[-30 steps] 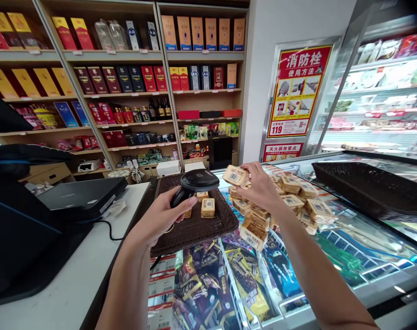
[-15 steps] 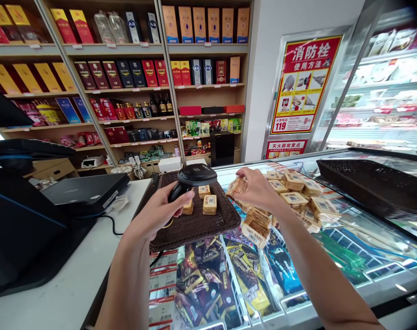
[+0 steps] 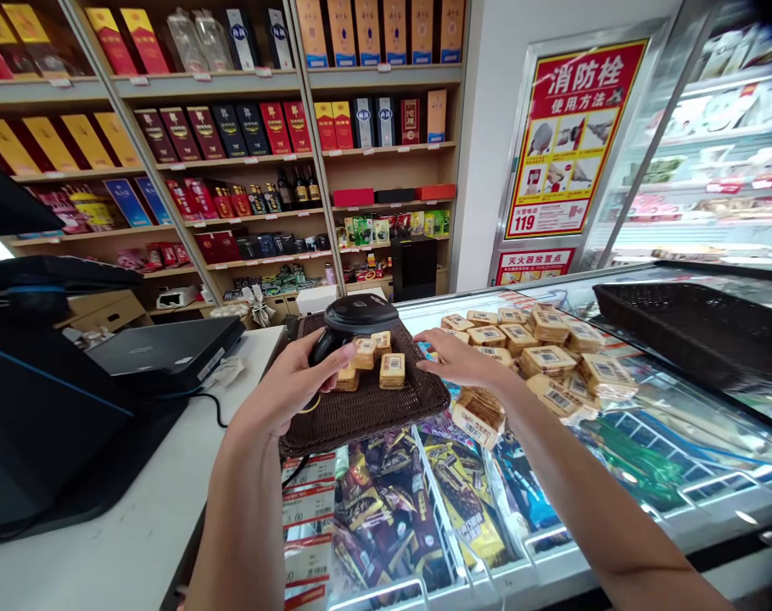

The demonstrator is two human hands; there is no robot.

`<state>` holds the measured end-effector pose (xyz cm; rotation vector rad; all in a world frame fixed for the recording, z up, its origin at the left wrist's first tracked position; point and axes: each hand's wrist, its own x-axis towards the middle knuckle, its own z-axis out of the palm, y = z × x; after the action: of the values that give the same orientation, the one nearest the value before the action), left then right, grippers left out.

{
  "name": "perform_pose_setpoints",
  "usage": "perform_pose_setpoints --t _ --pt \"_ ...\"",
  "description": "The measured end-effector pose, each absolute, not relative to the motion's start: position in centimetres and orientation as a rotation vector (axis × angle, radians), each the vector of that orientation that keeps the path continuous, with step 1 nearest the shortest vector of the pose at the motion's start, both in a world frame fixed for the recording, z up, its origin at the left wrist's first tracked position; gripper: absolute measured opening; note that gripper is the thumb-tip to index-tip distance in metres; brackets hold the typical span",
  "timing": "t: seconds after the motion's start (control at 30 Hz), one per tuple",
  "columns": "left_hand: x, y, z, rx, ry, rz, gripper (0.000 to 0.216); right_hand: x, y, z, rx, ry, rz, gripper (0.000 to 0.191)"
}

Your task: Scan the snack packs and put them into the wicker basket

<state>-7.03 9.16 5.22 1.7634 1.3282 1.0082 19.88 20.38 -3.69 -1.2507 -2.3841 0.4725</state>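
Note:
My left hand (image 3: 297,373) is wrapped round the handle of a black handheld barcode scanner (image 3: 361,312), its head held over a brown wicker tray (image 3: 366,424). In the tray sit several small square packs of biscuits (image 3: 392,371) with barcode labels; one pack (image 3: 363,353) rests under the scanner head, partly on the others. By the tray's right edge is my right hand (image 3: 455,356), thumb and fingers apart with nothing between them. A pile of similar biscuit packs (image 3: 545,361) lies on the glass freezer top to its right.
Another dark wicker tray (image 3: 691,331) lies further right on the freezer. Wrapped ice creams (image 3: 386,501) show through the glass below. A white counter (image 3: 144,492) with a black till (image 3: 36,399) stands at left. Stocked shelves (image 3: 233,161) line the back wall.
My right hand has moved left from the pile to the tray and let go of a biscuit pack, which now lies in the tray. The left hand still holds the scanner.

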Motion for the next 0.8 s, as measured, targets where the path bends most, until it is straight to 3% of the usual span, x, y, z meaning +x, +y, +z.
perform_pose_setpoints --t 0.23,0.4,0.47,0.53,0.67,0.73,0.8 --pt "-6.8 9.5 5.2 1.761 1.328 0.993 0.045 23.9 19.4 -1.1 -1.676 -2.584 0.384 0.055" --pt "-6.8 9.5 5.3 1.768 1.356 0.984 0.048 22.9 16.7 -2.0 -1.768 -2.787 0.095 0.09" --pt "-7.0 9.4 5.4 1.762 1.356 0.985 0.048 23.1 15.2 -3.5 -1.634 -2.903 -0.056 0.087" --pt "-7.0 9.2 5.4 1.759 1.351 0.986 0.048 23.8 13.9 -5.3 -1.471 -2.95 -0.128 0.071" --pt "-6.9 9.0 5.5 1.774 1.353 0.991 0.047 25.9 13.4 -6.0 -1.309 -2.935 0.009 0.079" --pt "-6.7 9.1 5.5 1.773 1.332 0.981 0.045 26.8 13.8 -4.2 -1.304 -2.903 0.216 0.084" --pt "-6.6 9.2 5.4 1.774 1.296 0.959 0.043 27.4 14.1 -1.5 -1.319 -2.818 0.402 0.076"
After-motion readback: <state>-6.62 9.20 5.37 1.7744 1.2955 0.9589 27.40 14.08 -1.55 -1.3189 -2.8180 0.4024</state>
